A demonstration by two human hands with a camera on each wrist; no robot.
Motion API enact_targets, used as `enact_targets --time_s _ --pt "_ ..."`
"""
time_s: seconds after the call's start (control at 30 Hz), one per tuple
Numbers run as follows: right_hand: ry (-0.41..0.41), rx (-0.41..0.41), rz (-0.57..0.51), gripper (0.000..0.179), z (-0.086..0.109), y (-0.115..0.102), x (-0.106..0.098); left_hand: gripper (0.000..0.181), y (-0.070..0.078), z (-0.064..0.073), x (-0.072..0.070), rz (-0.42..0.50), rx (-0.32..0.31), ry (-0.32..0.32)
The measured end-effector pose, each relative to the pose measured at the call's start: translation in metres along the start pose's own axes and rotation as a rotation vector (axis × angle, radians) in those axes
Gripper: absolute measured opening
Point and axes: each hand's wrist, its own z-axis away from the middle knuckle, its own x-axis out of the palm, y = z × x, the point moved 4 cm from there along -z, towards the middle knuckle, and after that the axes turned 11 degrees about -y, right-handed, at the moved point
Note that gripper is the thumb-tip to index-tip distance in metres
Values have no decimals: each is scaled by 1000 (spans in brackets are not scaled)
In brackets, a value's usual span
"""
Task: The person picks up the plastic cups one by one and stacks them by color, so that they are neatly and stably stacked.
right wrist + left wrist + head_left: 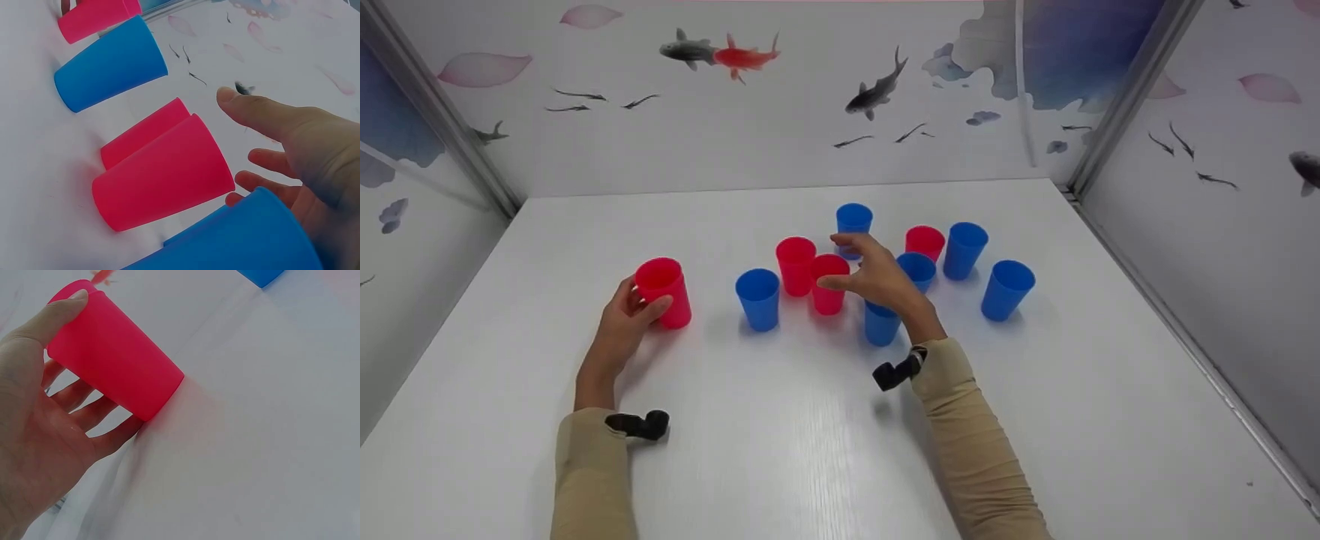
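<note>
At the left, my left hand [619, 322] grips a red cup [679, 294] upright on the table, thumb on the near side near the rim. A second rim line shows at its top, like nested cups; the left wrist view shows the thumb on the red cup [115, 354] and the fingers around its far side. My right hand [881, 279] hovers over the cup group, thumb and fingers spread, holding nothing. Nearest to its thumb is a red cup [829, 301]. In the right wrist view that red cup [163, 174] stands just off the spread fingers.
Around the right hand stand a second red cup [795, 266] and blue cups [760, 300], [882, 324] partly under the wrist. Farther back are a blue cup [854, 217], a red cup [925, 240] and a blue cup [964, 253]. Another blue cup [1008, 292] stands rightmost. Printed walls enclose the white table [780, 450].
</note>
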Motion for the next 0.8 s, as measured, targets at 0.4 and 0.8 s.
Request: enact_targets --time_s 0.4,0.8 --pt "-24 64 80 83 1 0 5 98 -1 1 0 -14 -9 8" --pt "-4 83 71 82 0 -8 6 99 -1 1 -1 3 -15 4"
